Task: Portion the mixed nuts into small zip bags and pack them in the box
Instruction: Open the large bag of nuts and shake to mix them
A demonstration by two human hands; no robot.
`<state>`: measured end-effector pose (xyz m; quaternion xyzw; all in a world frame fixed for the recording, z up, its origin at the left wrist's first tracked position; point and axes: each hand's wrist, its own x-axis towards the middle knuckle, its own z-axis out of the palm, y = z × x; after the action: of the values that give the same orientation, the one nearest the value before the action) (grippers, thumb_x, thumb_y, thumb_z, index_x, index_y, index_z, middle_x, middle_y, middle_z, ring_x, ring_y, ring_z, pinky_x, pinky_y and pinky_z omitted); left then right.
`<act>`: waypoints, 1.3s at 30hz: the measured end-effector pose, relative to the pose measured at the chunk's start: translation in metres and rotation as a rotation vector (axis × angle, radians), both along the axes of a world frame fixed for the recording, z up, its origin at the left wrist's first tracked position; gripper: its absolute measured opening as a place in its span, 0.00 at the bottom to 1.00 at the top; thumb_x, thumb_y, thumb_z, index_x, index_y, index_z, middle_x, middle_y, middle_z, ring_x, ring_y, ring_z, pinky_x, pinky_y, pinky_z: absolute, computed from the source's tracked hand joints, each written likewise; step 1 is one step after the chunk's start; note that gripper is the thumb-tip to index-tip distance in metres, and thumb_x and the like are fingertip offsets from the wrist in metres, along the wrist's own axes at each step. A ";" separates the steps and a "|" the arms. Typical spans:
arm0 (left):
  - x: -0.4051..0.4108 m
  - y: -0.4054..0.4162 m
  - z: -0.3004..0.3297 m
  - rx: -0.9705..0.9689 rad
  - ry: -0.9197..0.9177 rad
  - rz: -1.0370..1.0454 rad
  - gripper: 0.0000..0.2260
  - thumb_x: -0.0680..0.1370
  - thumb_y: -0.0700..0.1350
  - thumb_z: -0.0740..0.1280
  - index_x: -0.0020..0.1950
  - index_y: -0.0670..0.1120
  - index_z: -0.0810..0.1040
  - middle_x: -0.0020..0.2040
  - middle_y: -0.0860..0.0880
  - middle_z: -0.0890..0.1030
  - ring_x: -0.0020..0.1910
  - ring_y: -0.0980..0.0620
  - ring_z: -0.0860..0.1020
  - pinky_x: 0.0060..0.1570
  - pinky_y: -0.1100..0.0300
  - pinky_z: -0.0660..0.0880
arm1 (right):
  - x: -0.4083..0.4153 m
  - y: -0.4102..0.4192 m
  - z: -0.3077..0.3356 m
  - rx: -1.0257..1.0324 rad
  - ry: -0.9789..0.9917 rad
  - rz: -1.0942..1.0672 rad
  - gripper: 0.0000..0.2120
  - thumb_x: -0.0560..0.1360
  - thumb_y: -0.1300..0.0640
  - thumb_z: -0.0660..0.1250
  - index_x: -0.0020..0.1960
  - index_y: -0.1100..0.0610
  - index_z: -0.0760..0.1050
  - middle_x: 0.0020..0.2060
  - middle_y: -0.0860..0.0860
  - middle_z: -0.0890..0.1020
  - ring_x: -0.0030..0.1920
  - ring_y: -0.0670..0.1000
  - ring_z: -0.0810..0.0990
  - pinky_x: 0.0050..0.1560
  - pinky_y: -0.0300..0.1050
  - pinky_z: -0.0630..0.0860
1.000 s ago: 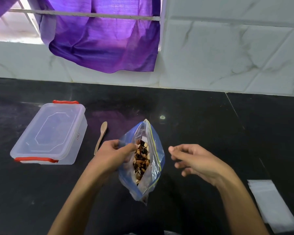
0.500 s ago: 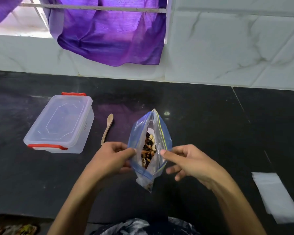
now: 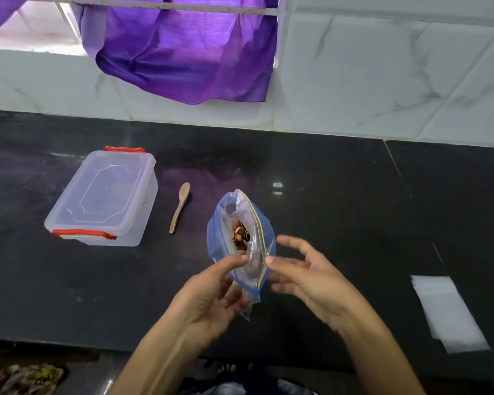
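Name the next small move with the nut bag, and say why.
Probably pick up the spoon with the right hand. The bag is open, both thumbs on its rims, nuts showing inside; the spoon lies unused beside the shut box, the small bags still flat.

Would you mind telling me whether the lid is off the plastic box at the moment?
No, the clear lid sits on the plastic box, with its red clips at both ends, left of the wooden spoon.
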<state>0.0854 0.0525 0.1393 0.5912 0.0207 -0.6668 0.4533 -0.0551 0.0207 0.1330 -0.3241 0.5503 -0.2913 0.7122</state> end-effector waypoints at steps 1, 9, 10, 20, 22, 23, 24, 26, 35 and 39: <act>-0.001 0.005 0.001 0.002 0.037 -0.007 0.05 0.70 0.36 0.72 0.37 0.40 0.76 0.24 0.47 0.75 0.30 0.50 0.74 0.35 0.57 0.77 | 0.001 0.005 0.000 -0.013 0.123 0.058 0.19 0.71 0.58 0.72 0.60 0.58 0.72 0.46 0.57 0.83 0.37 0.47 0.82 0.36 0.39 0.80; -0.003 0.028 -0.006 -0.030 0.101 0.029 0.08 0.74 0.32 0.66 0.51 0.38 0.79 0.35 0.42 0.84 0.31 0.51 0.82 0.37 0.59 0.80 | 0.008 0.032 0.000 -0.051 0.082 0.060 0.04 0.76 0.64 0.67 0.43 0.62 0.79 0.30 0.53 0.83 0.29 0.45 0.81 0.31 0.35 0.78; -0.003 0.028 -0.007 -0.049 0.102 0.059 0.09 0.74 0.31 0.66 0.52 0.38 0.79 0.36 0.42 0.84 0.31 0.52 0.82 0.36 0.59 0.80 | 0.010 0.035 -0.001 -0.042 0.022 0.024 0.05 0.76 0.65 0.66 0.44 0.63 0.79 0.31 0.54 0.83 0.29 0.45 0.82 0.31 0.35 0.78; -0.005 0.033 -0.010 -0.054 0.283 0.291 0.07 0.77 0.33 0.61 0.42 0.39 0.76 0.36 0.43 0.79 0.40 0.51 0.77 0.48 0.59 0.78 | 0.032 0.055 -0.015 0.168 -0.464 -0.399 0.07 0.76 0.71 0.61 0.45 0.65 0.77 0.36 0.57 0.84 0.34 0.48 0.84 0.37 0.38 0.81; -0.003 0.035 -0.010 -0.008 0.255 0.233 0.07 0.77 0.34 0.61 0.40 0.40 0.76 0.34 0.45 0.77 0.39 0.51 0.76 0.51 0.57 0.75 | 0.033 0.055 -0.017 0.202 -0.495 -0.441 0.08 0.75 0.72 0.61 0.45 0.64 0.76 0.38 0.58 0.84 0.36 0.49 0.85 0.42 0.39 0.81; -0.004 0.036 -0.010 0.014 0.238 0.189 0.07 0.77 0.37 0.63 0.39 0.40 0.76 0.34 0.46 0.76 0.39 0.51 0.76 0.53 0.55 0.74 | 0.033 0.055 -0.017 0.204 -0.501 -0.451 0.07 0.75 0.71 0.61 0.46 0.63 0.76 0.40 0.58 0.84 0.38 0.49 0.85 0.44 0.40 0.80; -0.004 0.036 -0.009 0.027 0.223 0.139 0.06 0.76 0.39 0.64 0.39 0.41 0.76 0.35 0.47 0.76 0.40 0.51 0.76 0.55 0.53 0.73 | 0.033 0.054 -0.016 0.195 -0.507 -0.456 0.07 0.76 0.70 0.62 0.47 0.63 0.77 0.42 0.59 0.84 0.39 0.50 0.85 0.46 0.40 0.80; -0.006 0.038 -0.010 0.019 0.203 0.038 0.05 0.76 0.43 0.67 0.41 0.43 0.77 0.38 0.48 0.78 0.42 0.51 0.76 0.54 0.53 0.72 | 0.033 0.052 -0.016 0.156 -0.518 -0.462 0.07 0.76 0.69 0.62 0.48 0.63 0.77 0.45 0.60 0.84 0.43 0.51 0.84 0.50 0.41 0.79; -0.016 0.036 -0.023 -0.087 0.192 0.032 0.07 0.79 0.40 0.60 0.45 0.48 0.76 0.35 0.52 0.74 0.30 0.57 0.66 0.29 0.64 0.65 | 0.036 0.050 -0.024 0.186 -0.553 -0.465 0.15 0.76 0.76 0.55 0.52 0.62 0.75 0.37 0.56 0.85 0.35 0.50 0.85 0.36 0.38 0.81; -0.014 0.033 -0.028 -0.132 0.206 0.031 0.08 0.79 0.39 0.57 0.45 0.46 0.75 0.34 0.51 0.70 0.28 0.57 0.64 0.30 0.63 0.63 | 0.031 0.047 -0.026 0.151 -0.587 -0.388 0.18 0.75 0.75 0.56 0.59 0.62 0.74 0.47 0.59 0.84 0.43 0.52 0.85 0.45 0.40 0.81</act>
<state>0.0714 0.0860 0.1115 0.4880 0.0326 -0.7167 0.4971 -0.0242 0.0678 0.1065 -0.0627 0.3935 -0.4602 0.7933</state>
